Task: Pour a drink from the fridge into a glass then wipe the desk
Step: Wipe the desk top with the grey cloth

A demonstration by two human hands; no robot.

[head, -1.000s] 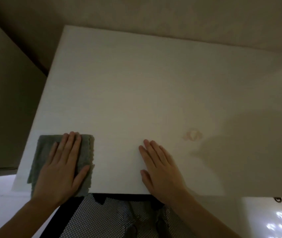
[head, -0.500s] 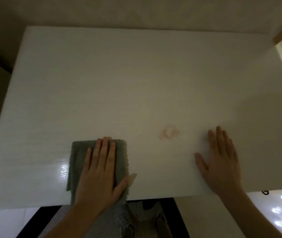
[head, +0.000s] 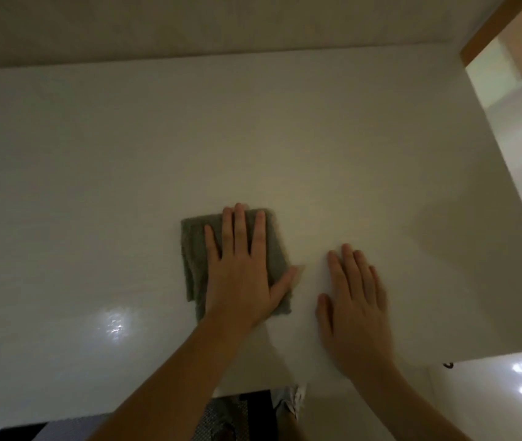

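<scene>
Dim lighting throughout; a white desk [head: 126, 170] fills most of the head view, its glossy top catching a bright glare patch near the front left edge. A pale wall runs along the desk's far side. At upper right, a wooden frame [head: 491, 30] borders a lighter opening.

A grey cloth [head: 196, 249], folded to a rough rectangle, lies flat on the desk slightly right of centre and toward the near edge. The left hand [head: 240, 275] rests palm-down on it, fingers extended and held close together, thumb splayed out past the cloth's right edge onto the bare top. The hand is open and pressing flat, not gripping. Its forearm crosses the desk's front edge from below.

The right hand [head: 353, 307] lies just beside the cloth, to its right, palm-down on the bare surface, fingers straight and loosely together; it is open and holds nothing. The two hands are near each other but apart.

Below the front edge, a dark mesh-patterned surface shows; what it belongs to cannot be told.
</scene>
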